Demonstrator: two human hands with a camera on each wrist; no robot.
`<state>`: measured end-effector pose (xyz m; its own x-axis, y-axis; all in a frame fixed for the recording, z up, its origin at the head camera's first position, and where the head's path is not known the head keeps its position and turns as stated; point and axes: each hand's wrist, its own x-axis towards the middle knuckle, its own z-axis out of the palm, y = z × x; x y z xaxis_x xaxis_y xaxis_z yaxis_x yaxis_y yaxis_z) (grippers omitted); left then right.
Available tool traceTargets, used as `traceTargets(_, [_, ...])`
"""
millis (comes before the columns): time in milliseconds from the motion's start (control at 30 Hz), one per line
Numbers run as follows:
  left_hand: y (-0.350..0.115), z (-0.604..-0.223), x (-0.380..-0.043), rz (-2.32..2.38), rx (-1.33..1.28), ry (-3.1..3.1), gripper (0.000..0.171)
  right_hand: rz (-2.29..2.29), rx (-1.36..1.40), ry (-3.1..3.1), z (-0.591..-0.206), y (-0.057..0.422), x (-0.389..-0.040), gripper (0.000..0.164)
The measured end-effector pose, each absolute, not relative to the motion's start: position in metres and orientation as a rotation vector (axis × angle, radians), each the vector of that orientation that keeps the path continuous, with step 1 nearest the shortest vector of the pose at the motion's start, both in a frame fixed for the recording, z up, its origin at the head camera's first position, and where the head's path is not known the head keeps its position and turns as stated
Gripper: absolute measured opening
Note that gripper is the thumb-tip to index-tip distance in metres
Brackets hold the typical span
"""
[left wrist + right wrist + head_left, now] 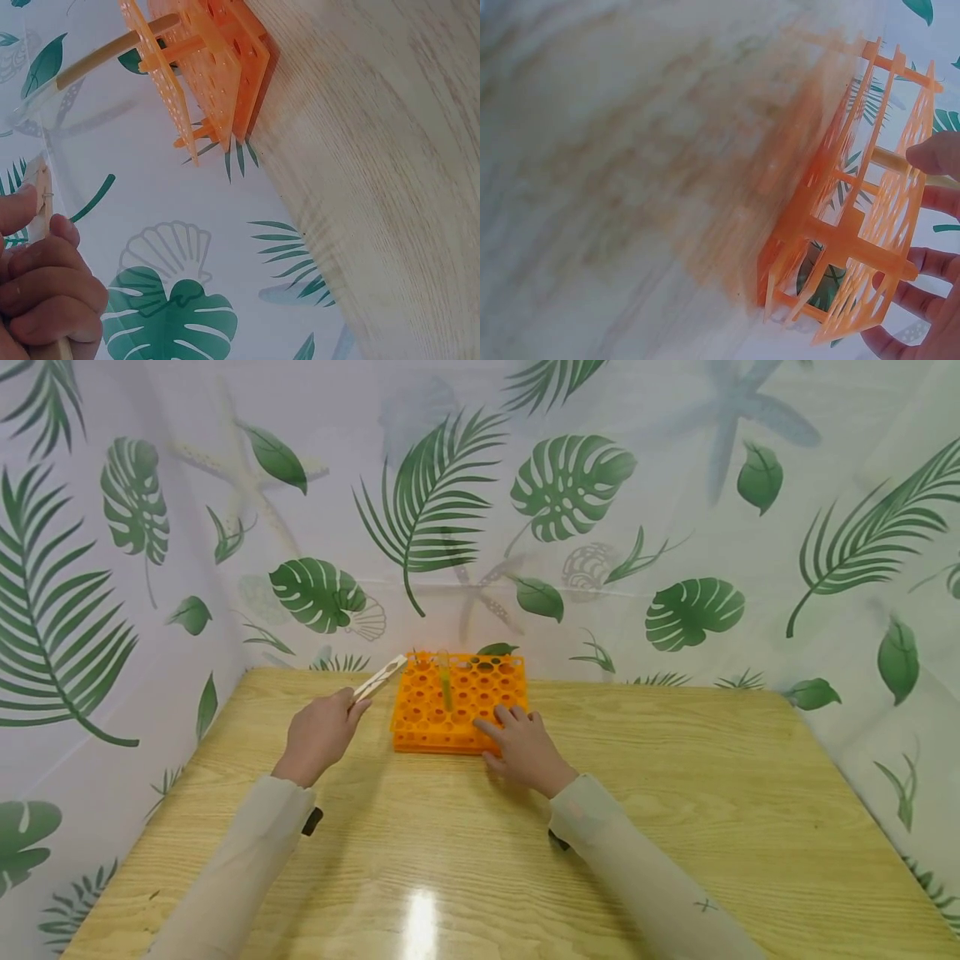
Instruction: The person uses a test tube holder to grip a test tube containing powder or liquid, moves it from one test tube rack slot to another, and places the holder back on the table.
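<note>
An orange test tube rack (459,742) stands on the table with its rows of round holes facing up. One glass test tube (446,687) holding yellow liquid stands in it, left of the middle; its clear upper part shows in the left wrist view. My left hand (321,735) grips a wooden test tube clamp (379,680), whose tip points to the rack's back left corner, apart from the tube in the left wrist view. At the rack's front right corner, my right hand (525,747) holds the top plate's edge with bent fingers (922,295).
The light wooden table (675,760) extends to both sides and in front of the rack. Close behind the rack hangs a white cloth (465,602) printed with green leaves, shells and starfish, which also closes in the left and right sides.
</note>
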<state>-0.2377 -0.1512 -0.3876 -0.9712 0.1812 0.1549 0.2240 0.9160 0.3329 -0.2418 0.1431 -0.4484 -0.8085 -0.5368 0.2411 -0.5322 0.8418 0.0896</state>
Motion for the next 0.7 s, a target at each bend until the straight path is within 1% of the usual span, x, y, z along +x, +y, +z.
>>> traceTargets(267, [-0.1487, -0.3907, -0.2393, -0.562, -0.330, -2.934, 0.036, -0.032, 0.819, -2.779, -0.4496, 0.1420, -0.2429, 0.045])
traceTargets(700, [-0.1461, -0.3845, -0.2389, -0.564, -0.324, -2.867, 0.035, -0.019, 0.813, -2.782, -0.4505, 0.1425, -0.2439, 0.045])
